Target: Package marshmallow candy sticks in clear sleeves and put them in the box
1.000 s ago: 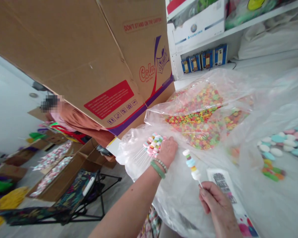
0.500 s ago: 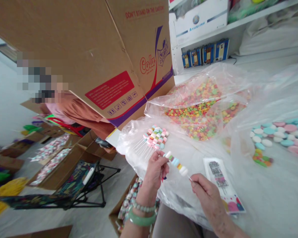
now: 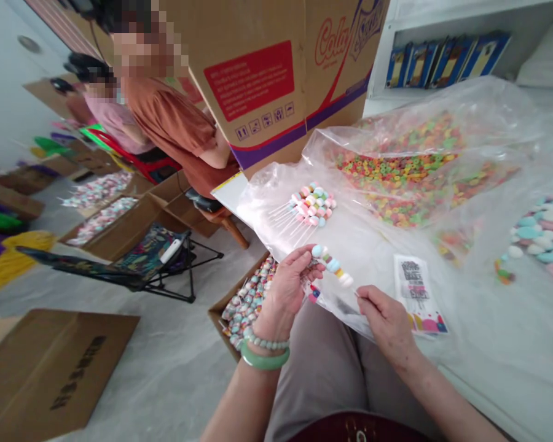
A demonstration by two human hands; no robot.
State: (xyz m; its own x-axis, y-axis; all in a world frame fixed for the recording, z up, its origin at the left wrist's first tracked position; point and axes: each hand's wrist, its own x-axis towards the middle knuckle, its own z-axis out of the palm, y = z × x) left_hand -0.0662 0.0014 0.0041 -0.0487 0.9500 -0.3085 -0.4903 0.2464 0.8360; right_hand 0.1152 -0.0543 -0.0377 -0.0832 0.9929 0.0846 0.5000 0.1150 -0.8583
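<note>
A candy skewer (image 3: 333, 266) of blue, white, green and yellow pieces is held slantwise between my hands, over the near edge of the plastic-covered table. My right hand (image 3: 384, 316) pinches its thin white stick at the lower end. At the upper end, my left hand (image 3: 297, 276) has its fingertips closed at a pale blue marshmallow (image 3: 317, 251). A small red and blue printed piece (image 3: 313, 293) shows under the left palm; what it belongs to is hidden. Finished-looking skewers (image 3: 314, 204) lie in a bunch beyond my left hand. A printed white packet (image 3: 416, 288) lies right of the skewer.
Ring candies (image 3: 396, 166) in a clear bag lie at the back; loose marshmallows (image 3: 544, 230) are at right. A large carton (image 3: 276, 80) stands behind. Below left are a box of wrapped skewers (image 3: 246, 307) and a folding chair (image 3: 133, 258). Co-workers (image 3: 166, 123) sit beyond.
The view has tilted down and left. A pale blue marshmallow now shows at the skewer's upper end, by my left fingertips. My right hand still holds the stick.
</note>
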